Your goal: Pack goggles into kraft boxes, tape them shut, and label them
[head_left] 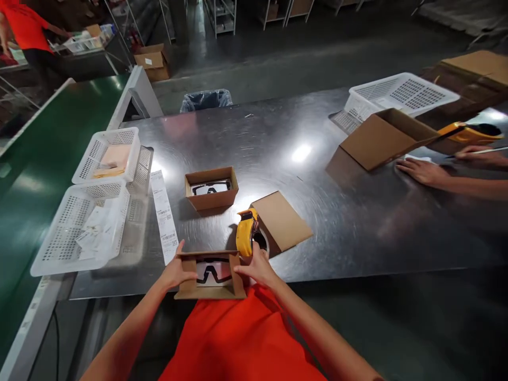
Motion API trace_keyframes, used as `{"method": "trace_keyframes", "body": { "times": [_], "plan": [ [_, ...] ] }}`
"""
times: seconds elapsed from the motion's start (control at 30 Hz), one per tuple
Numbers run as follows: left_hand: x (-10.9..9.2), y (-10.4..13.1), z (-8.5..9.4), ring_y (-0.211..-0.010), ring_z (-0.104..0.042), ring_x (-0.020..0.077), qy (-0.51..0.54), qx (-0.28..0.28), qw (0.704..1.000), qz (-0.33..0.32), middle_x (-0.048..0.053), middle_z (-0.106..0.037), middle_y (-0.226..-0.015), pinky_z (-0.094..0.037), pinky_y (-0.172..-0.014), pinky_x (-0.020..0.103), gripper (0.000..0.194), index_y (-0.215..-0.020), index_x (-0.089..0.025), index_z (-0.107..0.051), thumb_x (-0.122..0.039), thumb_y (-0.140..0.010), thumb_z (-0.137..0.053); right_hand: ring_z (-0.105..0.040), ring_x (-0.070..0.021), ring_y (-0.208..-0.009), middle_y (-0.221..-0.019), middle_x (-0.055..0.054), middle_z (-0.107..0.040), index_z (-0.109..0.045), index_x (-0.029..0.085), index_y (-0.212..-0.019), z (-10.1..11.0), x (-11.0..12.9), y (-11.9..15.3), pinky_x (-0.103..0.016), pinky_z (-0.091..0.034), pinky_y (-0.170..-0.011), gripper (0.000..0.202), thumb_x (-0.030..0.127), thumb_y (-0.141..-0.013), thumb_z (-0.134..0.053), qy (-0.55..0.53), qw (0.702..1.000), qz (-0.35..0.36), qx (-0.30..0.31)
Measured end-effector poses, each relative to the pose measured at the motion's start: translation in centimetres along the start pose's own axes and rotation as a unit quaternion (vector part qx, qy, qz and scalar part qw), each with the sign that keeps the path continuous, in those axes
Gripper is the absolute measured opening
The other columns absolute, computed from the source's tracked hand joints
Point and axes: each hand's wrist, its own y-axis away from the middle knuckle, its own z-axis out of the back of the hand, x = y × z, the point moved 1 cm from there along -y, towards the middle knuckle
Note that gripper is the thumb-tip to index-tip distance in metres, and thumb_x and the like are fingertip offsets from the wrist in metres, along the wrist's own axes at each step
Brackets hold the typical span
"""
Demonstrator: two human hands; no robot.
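Note:
At the near table edge, a small open cardboard box (216, 292) tilts toward me, with black-framed glasses (211, 271) on white inside. My left hand (174, 272) grips its left end, thumb over the flap. On the opposite end, my right hand (259, 269) holds the box with its thumb on the flap; its other fingers are partly hidden. Just beyond my right hand stands a yellow tape dispenser (245, 235), beside a flat closed carton (281, 219). Farther in, a second open box (212, 200) also contains glasses.
A printed label strip (163, 217) lies left of the boxes. Two white baskets (81, 193) stand beside the green conveyor (67, 127). At right, a co-worker's hands (424, 172) are near an open carton (373, 140), another tape dispenser (470, 132) and a white basket (405, 92).

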Motion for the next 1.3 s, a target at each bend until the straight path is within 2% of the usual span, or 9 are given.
{"method": "trace_keyframes", "body": {
  "times": [0.1,0.2,0.3,0.4,0.5,0.63,0.8,0.93,1.3],
  "plan": [
    [-1.0,-1.2,-1.2,-0.130,-0.044,0.0407,-0.099,-0.098,0.990,0.009,0.030,-0.029,-0.149,-0.047,-0.096,0.051,0.129,-0.149,-0.011,0.007,-0.031,-0.057,-0.082,-0.058,-0.0362,-0.100,-0.100,-0.013,-0.061,-0.046,0.015,-0.106,-0.7,2.4,-0.8,-0.048,-0.037,-0.088,0.069,0.049,-0.056,-0.079,0.108,0.993,-0.030,-0.039],
    [-2.3,-0.6,-0.1,-0.140,-0.021,0.0464,-0.229,-0.201,0.951,-0.052,0.031,-0.008,-0.155,-0.036,-0.104,0.059,0.113,-0.149,-0.007,-0.006,-0.033,-0.065,-0.078,-0.057,-0.0377,-0.101,-0.101,-0.016,-0.061,-0.045,0.015,-0.101,-1.4,3.1,-0.7,-0.046,-0.037,-0.085,0.064,0.048,-0.058,-0.079,0.138,0.988,-0.032,-0.068],
    [-3.7,1.3,1.4,-0.142,-0.026,0.0354,-0.313,-0.096,0.926,-0.186,0.015,-0.040,-0.149,-0.020,-0.114,0.058,0.068,-0.141,-0.020,-0.037,-0.026,-0.080,-0.063,-0.058,-0.0369,-0.099,-0.101,-0.015,-0.061,-0.045,0.016,-0.102,-2.0,2.3,-0.2,-0.046,-0.037,-0.084,0.061,0.049,-0.061,-0.076,0.124,0.987,-0.026,-0.095],
    [-4.4,3.5,1.5,-0.137,-0.036,0.0310,-0.323,0.041,0.914,-0.243,0.011,-0.052,-0.141,-0.020,-0.116,0.054,0.060,-0.138,-0.021,-0.044,-0.041,-0.083,-0.059,-0.059,-0.0363,-0.097,-0.099,-0.014,-0.062,-0.046,0.016,-0.106,-2.5,1.4,0.2,-0.047,-0.038,-0.085,0.057,0.045,-0.065,-0.072,0.105,0.989,-0.017,-0.105],
    [-4.3,3.9,0.4,-0.130,-0.044,0.0345,-0.323,0.048,0.921,-0.212,0.016,-0.050,-0.141,-0.035,-0.106,0.051,0.064,-0.133,-0.016,-0.050,-0.049,-0.080,-0.062,-0.059,-0.0347,-0.098,-0.100,-0.013,-0.063,-0.045,0.016,-0.113,-2.2,0.5,0.5,-0.048,-0.039,-0.087,0.055,0.041,-0.070,-0.066,0.052,0.994,-0.007,-0.097],
    [-3.7,1.9,-0.9,-0.118,-0.051,0.0312,-0.299,-0.008,0.942,-0.154,0.012,-0.055,-0.130,-0.041,-0.099,0.050,0.031,-0.109,-0.022,-0.064,-0.038,-0.082,-0.063,-0.058,-0.0302,-0.099,-0.103,-0.010,-0.062,-0.044,0.019,-0.119,-0.6,-0.4,1.9,-0.043,-0.045,-0.084,0.055,0.038,-0.071,-0.061,-0.049,0.997,0.009,-0.057],
    [-2.0,1.7,-2.5,-0.143,-0.017,0.0392,-0.180,-0.102,0.976,-0.075,0.017,-0.018,-0.156,-0.028,-0.108,0.059,0.051,-0.130,-0.022,-0.050,-0.042,-0.085,-0.060,-0.055,-0.0310,-0.096,-0.097,-0.013,-0.061,-0.053,0.019,-0.104,0.9,0.7,3.6,-0.044,-0.046,-0.083,0.043,0.047,-0.072,-0.060,-0.057,0.991,0.041,-0.113],
    [-0.6,3.0,-4.2,-0.143,-0.025,0.0289,0.049,-0.140,0.988,0.045,0.019,-0.021,-0.156,-0.036,-0.109,0.047,0.075,-0.150,-0.019,-0.009,-0.046,-0.091,-0.046,-0.056,-0.0228,-0.074,-0.079,-0.007,-0.060,-0.054,0.020,-0.087,1.3,2.7,3.3,-0.035,-0.048,-0.065,0.035,0.054,-0.077,-0.056,-0.159,0.982,0.019,-0.095],
    [0.2,1.8,-5.4,-0.137,-0.038,0.0273,0.365,-0.206,0.903,0.088,0.006,-0.046,-0.146,-0.032,-0.114,0.041,0.069,-0.135,-0.026,-0.048,-0.029,-0.069,-0.069,-0.034,-0.0104,-0.041,-0.045,0.003,-0.041,-0.049,0.020,-0.058,2.2,5.2,1.9,-0.023,-0.027,-0.038,0.052,0.070,-0.072,-0.055,-0.433,0.891,-0.026,0.131]
  ]
}}
